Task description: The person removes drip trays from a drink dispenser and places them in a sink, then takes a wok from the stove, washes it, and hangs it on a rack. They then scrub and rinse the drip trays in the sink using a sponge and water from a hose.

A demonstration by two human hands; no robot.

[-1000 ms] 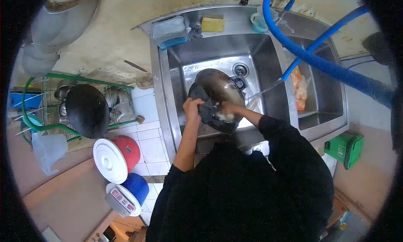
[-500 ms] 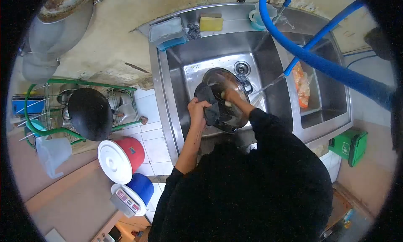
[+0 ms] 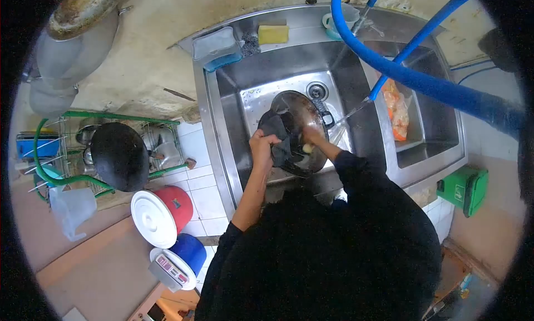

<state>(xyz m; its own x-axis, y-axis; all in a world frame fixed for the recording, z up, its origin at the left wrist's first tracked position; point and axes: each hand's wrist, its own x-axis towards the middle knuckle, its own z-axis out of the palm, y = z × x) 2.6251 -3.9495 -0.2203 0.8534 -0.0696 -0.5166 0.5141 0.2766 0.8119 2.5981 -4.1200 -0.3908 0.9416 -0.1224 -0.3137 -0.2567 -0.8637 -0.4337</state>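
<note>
A dark wok (image 3: 300, 105) with a black side handle (image 3: 328, 118) lies in the left sink basin (image 3: 248, 109). My left hand (image 3: 262, 146) grips a dark grey cloth (image 3: 276, 133) folded over the wok's left edge, thumb on top. Inside the wok, my right hand (image 3: 314, 138) is closed and pressed toward the inner surface. A small pale yellow piece (image 3: 307, 148) shows beside its fingers; motion blur hides what it is. Water runs from the end of a blue hose (image 3: 374, 94) toward the basin near the handle.
An orange-filled plastic bag (image 3: 398, 118) sits in the right basin. Along the back ledge are a yellow sponge (image 3: 273, 34), a steel scourer (image 3: 250, 44) and a plastic container (image 3: 214, 43). A dish rack with a black pan (image 3: 119, 157) stands left, above lidded buckets (image 3: 153, 218).
My right hand has shifted slightly within the wok, and the pale yellow piece now shows lower, beside the fingers. My left hand stays on the cloth. The view has moved a little.
</note>
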